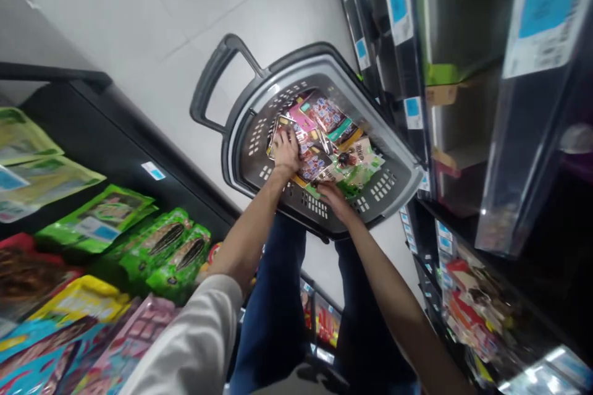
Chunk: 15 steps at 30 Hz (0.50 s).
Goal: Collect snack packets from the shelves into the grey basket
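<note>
A grey shopping basket [398, 154] with a dark handle [210, 83] stands on the pale floor between two shelf rows. It holds several snack packets [331, 120] in pink, blue, green and yellow. My left hand [287, 151] reaches down into the basket, fingers curled over the packets at the left side. My right hand [334, 196] is at the basket's near edge, fingers closed on a packet that I cannot make out. My legs in dark blue trousers stand just below the basket.
Green snack bags [169, 250] and colourful packs [60, 327] fill the shelf on the left. On the right a dark shelf unit [467, 117] carries blue price labels, with packets [472, 314] lower down. Pale floor [152, 18] lies beyond the basket.
</note>
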Tool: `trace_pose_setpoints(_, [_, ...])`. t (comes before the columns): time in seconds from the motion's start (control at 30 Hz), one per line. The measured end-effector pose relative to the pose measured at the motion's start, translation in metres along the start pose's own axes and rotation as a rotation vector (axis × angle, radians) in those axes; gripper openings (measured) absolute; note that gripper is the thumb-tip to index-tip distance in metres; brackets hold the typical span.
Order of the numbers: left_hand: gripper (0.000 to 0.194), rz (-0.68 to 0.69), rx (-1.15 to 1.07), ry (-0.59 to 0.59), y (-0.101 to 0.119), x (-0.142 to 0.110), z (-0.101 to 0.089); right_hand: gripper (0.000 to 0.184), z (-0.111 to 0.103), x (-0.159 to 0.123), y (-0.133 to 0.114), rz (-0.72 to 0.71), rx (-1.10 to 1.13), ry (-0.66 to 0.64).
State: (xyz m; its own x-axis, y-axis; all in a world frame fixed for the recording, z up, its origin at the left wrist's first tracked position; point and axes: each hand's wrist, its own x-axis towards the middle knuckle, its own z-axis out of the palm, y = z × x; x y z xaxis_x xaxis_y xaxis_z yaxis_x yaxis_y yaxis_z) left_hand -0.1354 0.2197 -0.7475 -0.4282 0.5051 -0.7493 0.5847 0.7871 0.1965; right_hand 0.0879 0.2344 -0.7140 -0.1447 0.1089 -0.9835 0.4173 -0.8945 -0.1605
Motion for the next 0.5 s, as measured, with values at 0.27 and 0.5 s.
trace_pose_setpoints(0.27, [0.039,0.023,-0.405,-0.298,-0.010,-0.036,0.011,0.055,0.021,0.013,0.004,-0.011,0.080,0.067])
trace_pose_setpoints(0.5, [0.021,0.096,-0.744,-0.243,0.001,-0.058,0.021,0.059,0.014,0.005,-0.005,-0.082,0.037,0.125])
